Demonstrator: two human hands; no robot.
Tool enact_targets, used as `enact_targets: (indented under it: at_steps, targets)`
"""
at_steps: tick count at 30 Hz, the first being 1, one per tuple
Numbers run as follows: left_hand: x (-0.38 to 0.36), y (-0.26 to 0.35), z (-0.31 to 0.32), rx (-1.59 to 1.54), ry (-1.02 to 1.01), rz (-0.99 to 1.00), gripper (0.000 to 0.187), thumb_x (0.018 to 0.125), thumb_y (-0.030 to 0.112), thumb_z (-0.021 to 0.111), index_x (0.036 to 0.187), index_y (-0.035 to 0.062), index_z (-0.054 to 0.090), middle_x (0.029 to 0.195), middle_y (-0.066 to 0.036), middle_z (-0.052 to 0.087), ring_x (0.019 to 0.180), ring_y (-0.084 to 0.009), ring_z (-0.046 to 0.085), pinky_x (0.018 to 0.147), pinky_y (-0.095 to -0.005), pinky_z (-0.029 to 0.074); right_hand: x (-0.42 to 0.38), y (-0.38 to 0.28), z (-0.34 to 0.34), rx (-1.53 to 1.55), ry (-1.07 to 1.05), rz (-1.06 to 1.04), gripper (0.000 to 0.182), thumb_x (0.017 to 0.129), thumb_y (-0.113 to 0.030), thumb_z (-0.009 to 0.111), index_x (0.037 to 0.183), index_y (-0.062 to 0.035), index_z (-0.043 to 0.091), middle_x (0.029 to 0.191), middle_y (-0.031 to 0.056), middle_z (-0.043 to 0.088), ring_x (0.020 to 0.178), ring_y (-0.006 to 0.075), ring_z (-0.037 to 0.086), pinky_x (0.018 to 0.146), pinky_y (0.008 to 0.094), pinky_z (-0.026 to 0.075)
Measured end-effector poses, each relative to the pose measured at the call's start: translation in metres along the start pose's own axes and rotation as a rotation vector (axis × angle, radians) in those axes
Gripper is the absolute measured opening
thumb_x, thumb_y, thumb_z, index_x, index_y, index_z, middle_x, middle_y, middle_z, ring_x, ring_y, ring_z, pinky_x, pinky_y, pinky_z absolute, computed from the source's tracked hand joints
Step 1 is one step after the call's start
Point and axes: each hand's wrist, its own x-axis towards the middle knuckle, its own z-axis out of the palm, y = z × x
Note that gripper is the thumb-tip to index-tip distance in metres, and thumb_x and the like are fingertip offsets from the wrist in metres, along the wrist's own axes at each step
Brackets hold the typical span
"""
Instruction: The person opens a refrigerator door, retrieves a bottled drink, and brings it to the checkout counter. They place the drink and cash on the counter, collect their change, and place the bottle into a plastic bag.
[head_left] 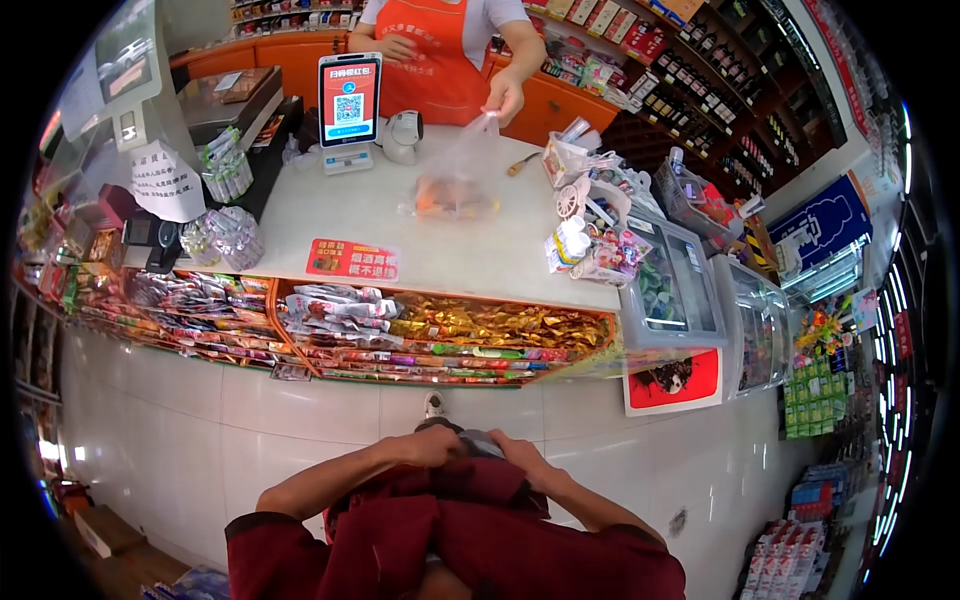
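Observation:
In front of my waist, my left hand (pixel 437 446) is closed, its knuckles up, at the edge of a dark and grey item (pixel 482 442) that looks like a small bag or bunched cloth. My right hand (pixel 516 452) grips the other side of that grey item with bent fingers. The item's kind is hard to make out, and my fingertips are partly hidden. On the counter (pixel 285 225) ahead sits a clear plastic bag (pixel 462 180) with orange-brown goods in it. A person in an orange apron holds its top with one hand (pixel 505 98).
A payment screen with a QR code (pixel 349 100) and a white scanner (pixel 403 137) stand on the counter. Snack shelves (pixel 450 335) line its front. Glass-lidded freezers (pixel 675 285) are at the right. Stacked goods (pixel 785 560) stand on the floor at lower right.

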Motion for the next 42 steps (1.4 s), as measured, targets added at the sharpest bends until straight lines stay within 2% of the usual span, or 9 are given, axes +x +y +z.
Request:
enact_targets:
  at_steps: [5, 12, 16, 19, 21, 26, 32, 37, 42]
  targets:
    - [0.021, -0.023, 0.028, -0.134, -0.065, 0.289, 0.025, 0.078, 0.004, 0.052, 0.100, 0.0013, 0.063, 0.101, -0.021, 0.064, 0.090, -0.0287, 0.063, 0.077, -0.0387, 0.048, -0.011, 0.031, 0.009, -0.168, 0.109, -0.114, 0.040, 0.083, -0.026, 0.055, 0.117, -0.0051, 0.047, 0.093, 0.0286, 0.060, 0.092, 0.0461, 0.057, 0.074, 0.0466, 0.045]
    - [-0.006, -0.005, 0.007, 0.036, -0.150, 0.129, 0.028, 0.080, 0.003, 0.053, 0.108, 0.0025, 0.060, 0.102, -0.019, 0.065, 0.095, -0.0267, 0.062, 0.080, -0.0369, 0.047, 0.037, 0.042, 0.015, -0.090, -0.295, -0.342, 0.032, 0.083, -0.027, 0.056, 0.103, -0.0015, 0.060, 0.095, 0.0195, 0.064, 0.086, 0.0366, 0.062, 0.078, 0.0381, 0.048]
    - [-0.016, -0.006, 0.000, 0.025, -0.236, 0.041, 0.030, 0.079, 0.008, 0.055, 0.109, 0.0027, 0.060, 0.096, -0.020, 0.065, 0.090, -0.0298, 0.063, 0.078, -0.0403, 0.047, 0.037, 0.030, 0.027, -0.147, -0.188, -0.363, 0.033, 0.083, -0.027, 0.058, 0.103, -0.0013, 0.060, 0.097, 0.0181, 0.065, 0.091, 0.0296, 0.063, 0.079, 0.0365, 0.047]
    - [-0.017, 0.004, -0.002, 0.130, -0.244, 0.016, 0.031, 0.078, 0.009, 0.055, 0.108, 0.0032, 0.060, 0.096, -0.020, 0.065, 0.089, -0.0328, 0.063, 0.079, -0.0416, 0.048, 0.014, -0.040, -0.008, -0.328, -0.350, -0.002, 0.033, 0.084, -0.026, 0.060, 0.107, -0.0022, 0.061, 0.099, 0.0160, 0.065, 0.095, 0.0240, 0.062, 0.083, 0.0347, 0.047]
    - [-0.014, -0.005, 0.003, 0.201, -0.194, 0.075, 0.029, 0.076, 0.010, 0.055, 0.104, 0.0018, 0.060, 0.094, -0.022, 0.065, 0.088, -0.0360, 0.063, 0.076, -0.0439, 0.049, 0.029, 0.026, 0.020, 0.432, -0.201, -0.629, 0.032, 0.083, -0.021, 0.063, 0.109, -0.0025, 0.061, 0.102, 0.0129, 0.065, 0.098, 0.0194, 0.060, 0.088, 0.0330, 0.046]
    - [-0.018, -0.005, 0.000, 0.395, -0.054, 0.107, 0.027, 0.073, 0.011, 0.054, 0.096, -0.0009, 0.060, 0.093, -0.024, 0.064, 0.085, -0.0410, 0.063, 0.072, -0.0459, 0.050, 0.006, -0.004, 0.013, 0.593, -0.138, -0.432, 0.032, 0.086, -0.014, 0.059, 0.115, -0.0015, 0.057, 0.112, 0.0080, 0.062, 0.103, 0.0162, 0.058, 0.092, 0.0312, 0.045]
    - [-0.031, -0.021, -0.005, -0.042, -0.033, 0.237, 0.030, 0.081, 0.012, 0.055, 0.109, 0.0023, 0.061, 0.111, -0.014, 0.063, 0.105, -0.0247, 0.058, 0.085, -0.0397, 0.044, -0.006, -0.051, -0.004, 0.402, -0.167, -0.428, 0.032, 0.094, -0.014, 0.050, 0.123, -0.0008, 0.055, 0.120, 0.0086, 0.058, 0.110, 0.0166, 0.055, 0.096, 0.0306, 0.042]
    - [-0.030, -0.016, -0.012, 0.211, -0.201, 0.127, 0.030, 0.078, 0.015, 0.058, 0.105, 0.0014, 0.061, 0.099, -0.020, 0.065, 0.094, -0.0343, 0.061, 0.080, -0.0421, 0.046, -0.008, -0.069, -0.008, 0.264, -0.236, -0.447, 0.032, 0.094, -0.014, 0.049, 0.122, -0.0006, 0.055, 0.120, 0.0083, 0.058, 0.110, 0.0165, 0.055, 0.096, 0.0302, 0.041]
    - [-0.033, -0.016, 0.009, 0.276, -0.082, 0.060, 0.034, 0.075, 0.021, 0.060, 0.103, 0.0006, 0.061, 0.095, -0.023, 0.064, 0.092, -0.0389, 0.061, 0.078, -0.0445, 0.047, -0.019, -0.081, -0.013, 0.169, -0.248, -0.464, 0.032, 0.094, -0.015, 0.049, 0.122, -0.0005, 0.055, 0.119, 0.0079, 0.058, 0.110, 0.0163, 0.054, 0.096, 0.0298, 0.041]
